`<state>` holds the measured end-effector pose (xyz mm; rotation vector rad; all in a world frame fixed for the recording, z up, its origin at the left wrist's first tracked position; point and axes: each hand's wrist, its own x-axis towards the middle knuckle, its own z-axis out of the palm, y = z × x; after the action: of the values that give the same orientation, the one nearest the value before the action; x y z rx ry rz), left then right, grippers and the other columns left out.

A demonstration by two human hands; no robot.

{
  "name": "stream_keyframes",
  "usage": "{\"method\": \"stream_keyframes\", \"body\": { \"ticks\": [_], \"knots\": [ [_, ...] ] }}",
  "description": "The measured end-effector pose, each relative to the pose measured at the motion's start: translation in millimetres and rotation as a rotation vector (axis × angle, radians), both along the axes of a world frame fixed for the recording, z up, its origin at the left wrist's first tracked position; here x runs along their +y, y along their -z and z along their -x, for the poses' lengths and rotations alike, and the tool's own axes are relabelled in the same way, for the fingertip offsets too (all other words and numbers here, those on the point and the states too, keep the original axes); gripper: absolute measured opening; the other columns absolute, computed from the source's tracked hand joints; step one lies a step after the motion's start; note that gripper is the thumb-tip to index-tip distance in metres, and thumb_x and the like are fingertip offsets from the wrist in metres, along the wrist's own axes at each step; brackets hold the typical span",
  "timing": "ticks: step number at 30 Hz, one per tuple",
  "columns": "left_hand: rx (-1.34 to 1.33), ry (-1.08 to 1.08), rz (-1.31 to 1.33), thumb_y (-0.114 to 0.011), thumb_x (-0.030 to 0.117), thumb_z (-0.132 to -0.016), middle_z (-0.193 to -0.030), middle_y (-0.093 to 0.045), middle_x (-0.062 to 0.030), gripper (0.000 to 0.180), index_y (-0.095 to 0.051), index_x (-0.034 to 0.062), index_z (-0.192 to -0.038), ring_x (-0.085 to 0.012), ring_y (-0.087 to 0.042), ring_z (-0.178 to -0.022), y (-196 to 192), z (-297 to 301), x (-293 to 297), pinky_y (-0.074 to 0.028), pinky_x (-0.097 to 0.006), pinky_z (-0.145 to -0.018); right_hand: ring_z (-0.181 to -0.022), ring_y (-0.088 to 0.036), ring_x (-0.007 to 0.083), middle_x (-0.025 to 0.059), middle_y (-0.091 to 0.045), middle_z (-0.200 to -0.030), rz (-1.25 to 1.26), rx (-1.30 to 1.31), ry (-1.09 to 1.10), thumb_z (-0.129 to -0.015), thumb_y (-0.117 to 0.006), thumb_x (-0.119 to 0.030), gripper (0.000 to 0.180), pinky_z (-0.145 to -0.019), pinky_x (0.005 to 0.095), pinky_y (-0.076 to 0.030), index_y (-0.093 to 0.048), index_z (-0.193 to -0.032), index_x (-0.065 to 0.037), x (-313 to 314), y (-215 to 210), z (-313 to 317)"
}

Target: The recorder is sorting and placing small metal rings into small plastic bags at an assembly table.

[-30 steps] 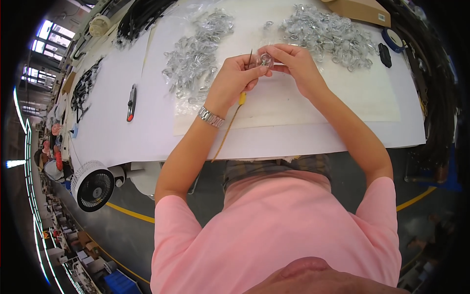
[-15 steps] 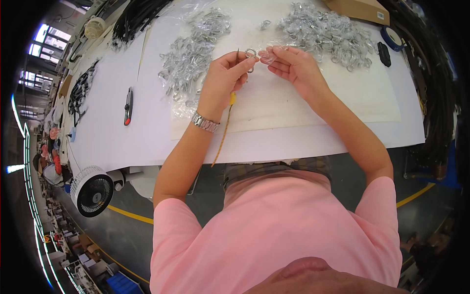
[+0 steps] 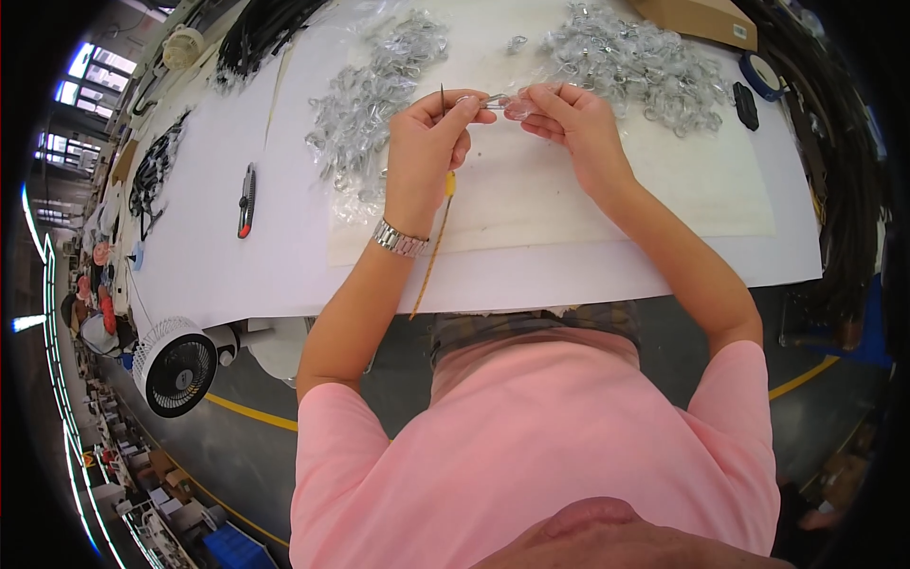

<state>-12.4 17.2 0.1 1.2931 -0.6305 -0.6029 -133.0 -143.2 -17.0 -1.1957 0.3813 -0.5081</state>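
Note:
My left hand (image 3: 428, 137), with a metal watch on its wrist, is closed on a small silver metal clasp (image 3: 492, 100) that points toward my right hand. A thin dark pointed tool (image 3: 443, 98) sticks up from the same hand. Below the palm a yellow end (image 3: 450, 185) with a braided cord hangs down; whether it belongs to the tool is hidden. The fingers of my right hand (image 3: 567, 112) pinch a piece of clear plastic wrap (image 3: 518, 106) at the clasp's other end. Both hands are raised over the white table between two piles of clasps.
Plastic-wrapped metal clasps lie in a left pile (image 3: 365, 104) and a right pile (image 3: 645, 71). A box cutter (image 3: 247, 201) rests at left. Tape (image 3: 761, 74), a black object (image 3: 745, 106) and a cardboard box (image 3: 701, 21) sit at far right. A fan (image 3: 180, 370) stands by the table's left front.
My left hand has shifted slightly left and turned. The clasp, seen ring-on before, now lies edge-on between the hands. My right hand keeps its pinch on the plastic.

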Motion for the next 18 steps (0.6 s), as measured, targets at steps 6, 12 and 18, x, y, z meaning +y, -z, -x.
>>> {"method": "stream_keyframes", "body": {
  "ticks": [6, 12, 18],
  "knots": [
    [-0.111, 0.046, -0.075, -0.067, 0.014, -0.099, -0.090, -0.077, -0.0102, 0.032, -0.065, -0.0039, -0.125, -0.0024, -0.044, -0.050, 0.6, 9.6, -3.6, -0.031, -0.018, -0.043, -0.100, -0.072, 0.0165, 0.0091, -0.075, -0.107, -0.012, -0.028, 0.004, -0.104, -0.062, -0.022, 0.030, -0.096, 0.0300, -0.056, -0.069, -0.120, 0.003, 8.5, 6.7, 0.4],
    [-0.185, 0.085, -0.149, -0.064, 0.017, -0.101, -0.084, -0.075, -0.0093, 0.037, -0.059, -0.0039, -0.132, -0.0026, -0.044, -0.050, -0.4, 13.8, -6.5, -0.031, -0.019, -0.043, -0.101, -0.072, 0.0169, 0.0096, -0.074, -0.110, -0.079, -0.103, -0.089, -0.105, -0.062, -0.024, 0.033, -0.097, 0.0308, -0.055, -0.067, -0.122, 0.003, 13.8, 10.1, -0.4],
    [-0.148, 0.247, -0.166, -0.061, 0.020, -0.105, -0.079, -0.071, -0.0059, 0.034, -0.062, -0.0029, -0.129, -0.0027, -0.041, -0.050, -6.9, 2.2, -2.3, -0.030, -0.018, -0.045, -0.090, -0.069, 0.0128, 0.0075, -0.074, -0.105, -0.120, -0.097, -0.275, -0.105, -0.062, -0.024, 0.032, -0.092, 0.0295, -0.056, -0.066, -0.122, 0.002, 7.4, 11.4, 0.1]
  ]
}}
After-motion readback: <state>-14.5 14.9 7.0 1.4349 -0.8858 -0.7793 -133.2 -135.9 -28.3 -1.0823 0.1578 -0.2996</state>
